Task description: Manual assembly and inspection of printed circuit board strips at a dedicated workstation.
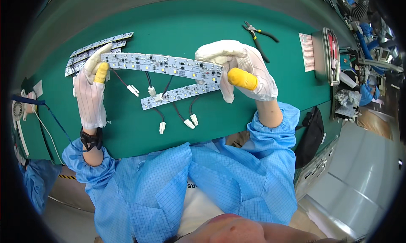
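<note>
A long white LED circuit board (158,64) with small black parts and yellowish LEDs is held up above the mat, one end in each hand. My left hand (90,97), in a white glove with a yellow thumb cover, pinches its left end. My right hand (251,74), gloved the same way, grips the right end, and some of its fingers are hidden behind the board. Wires with white plugs (133,90) hang from the lower edge. Beneath it, a second LED board (182,95) lies on the green mat, its wires and plugs toward me, its right end by my right hand.
Several LED boards (101,43) lie together at the far left. Diagonal cutters (258,36) with dark handles rest at the far right. Beyond them are a printed sheet (306,53) and a metal tin (327,57). A blue cord (59,122) runs to my left wrist strap.
</note>
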A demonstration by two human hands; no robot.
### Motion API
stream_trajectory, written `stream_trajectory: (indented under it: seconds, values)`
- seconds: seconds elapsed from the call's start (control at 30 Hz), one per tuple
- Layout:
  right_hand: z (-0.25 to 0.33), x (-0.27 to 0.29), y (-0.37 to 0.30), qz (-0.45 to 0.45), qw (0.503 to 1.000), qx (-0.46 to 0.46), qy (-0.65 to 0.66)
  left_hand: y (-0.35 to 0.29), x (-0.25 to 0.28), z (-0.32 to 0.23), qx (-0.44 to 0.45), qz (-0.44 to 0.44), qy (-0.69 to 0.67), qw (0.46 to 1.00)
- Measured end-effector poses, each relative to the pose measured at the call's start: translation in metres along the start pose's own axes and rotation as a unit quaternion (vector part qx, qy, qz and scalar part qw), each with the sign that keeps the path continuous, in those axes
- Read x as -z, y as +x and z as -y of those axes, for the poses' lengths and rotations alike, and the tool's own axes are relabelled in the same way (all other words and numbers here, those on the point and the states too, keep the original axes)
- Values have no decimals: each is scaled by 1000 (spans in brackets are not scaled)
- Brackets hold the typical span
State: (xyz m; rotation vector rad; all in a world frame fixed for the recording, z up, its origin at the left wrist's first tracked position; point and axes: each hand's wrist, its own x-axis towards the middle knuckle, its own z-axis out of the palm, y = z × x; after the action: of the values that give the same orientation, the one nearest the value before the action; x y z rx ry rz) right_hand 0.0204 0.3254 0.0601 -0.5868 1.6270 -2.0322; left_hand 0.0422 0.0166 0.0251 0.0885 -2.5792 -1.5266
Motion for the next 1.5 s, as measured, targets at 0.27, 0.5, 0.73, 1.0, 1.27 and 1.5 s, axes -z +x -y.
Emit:
stream_trajectory:
  seconds: [0.27,0.5,0.73,1.0,1.27,1.5]
  values:
    - [-6,5,2,-16,998,33,-60,-8,4,4,-56,-55,-39,996]
    - [-20,5,6,-97,994,49,-29,-12,5,-13,-126,-5,-152,980]
    - [-26,8,11,-98,995,11,-8,-16,13,-14,-131,108,-271,947]
    - [-37,-5,21,-190,982,11,-11,-9,16,-5,-145,75,-64,984]
    - [-30,7,3,-109,993,36,12,-3,6,10,-254,-75,141,954]
    - [-15,-2,3,-57,998,19,7,-4,18,38,-192,-9,230,954]
